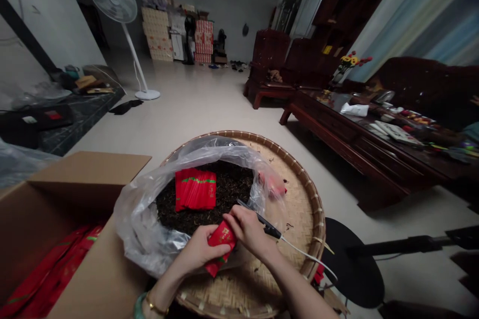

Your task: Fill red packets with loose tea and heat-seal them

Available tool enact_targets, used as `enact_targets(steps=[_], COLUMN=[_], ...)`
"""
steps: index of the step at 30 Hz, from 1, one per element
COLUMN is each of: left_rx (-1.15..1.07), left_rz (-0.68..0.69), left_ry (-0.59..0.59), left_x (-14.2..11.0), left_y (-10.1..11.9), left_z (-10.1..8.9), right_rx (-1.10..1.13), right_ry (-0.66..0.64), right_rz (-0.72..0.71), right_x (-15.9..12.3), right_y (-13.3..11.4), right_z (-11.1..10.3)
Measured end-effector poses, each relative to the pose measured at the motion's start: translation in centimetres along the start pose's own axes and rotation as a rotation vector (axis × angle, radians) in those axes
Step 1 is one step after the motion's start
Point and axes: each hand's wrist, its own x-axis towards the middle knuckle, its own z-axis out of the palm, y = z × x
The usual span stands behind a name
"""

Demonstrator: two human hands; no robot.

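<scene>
My left hand [200,249] is closed round a small red packet [223,240] with gold print, its thumb across the front. My right hand [247,229] pinches the packet's upper end. Just beyond the right hand lies a slim black tool [270,228] with a white cable; the hand partly hides it, and I cannot tell if they touch. In front is an open clear plastic bag [140,204] of dark loose tea leaves [234,184]. A row of red packets [195,189] rests on the leaves. The bag sits on a round woven bamboo tray [299,199].
At the left stands an open cardboard box [93,169] with red packets inside. More red packets [275,184] lie on the tray behind the plastic. A black round stand base [352,264] is at right, near a dark wooden table [337,134]. A white fan [147,94] stands farther back.
</scene>
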Motion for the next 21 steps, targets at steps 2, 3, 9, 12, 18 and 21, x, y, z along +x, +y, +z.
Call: enact_targets(steps=[2, 3, 9, 12, 18, 21], left_rx=[-0.081, -0.124, -0.597, -0.745, 0.193, 0.820], left_rz=[-0.024, -0.036, 0.310, 0.751, 0.448, 0.598], left_ry=[-0.033, -0.049, 0.314, 0.641, 0.617, 0.537], left_x=[0.2, 0.1, -3.5, -5.3, -0.8, 2.3], left_y=[-0.5, -0.7, 1.6, 4.0, 3.1, 2.0], left_z=[0.3, 0.4, -3.1, -6.0, -6.5, -5.7], right_rx=[0.078, 0.150, 0.745, 0.804, 0.238, -0.170], right_ry=[0.015, 0.018, 0.037, 0.060, 0.010, -0.002], right_rz=[0.068, 0.122, 0.464, 0.496, 0.252, 0.077], right_x=[-0.2, -0.2, -0.1, -0.1, -0.1, -0.4], right_y=[0.5, 0.7, 2.5, 3.1, 2.9, 2.9], right_z=[0.0, -0.1, -1.2, -1.3, -0.2, -0.2])
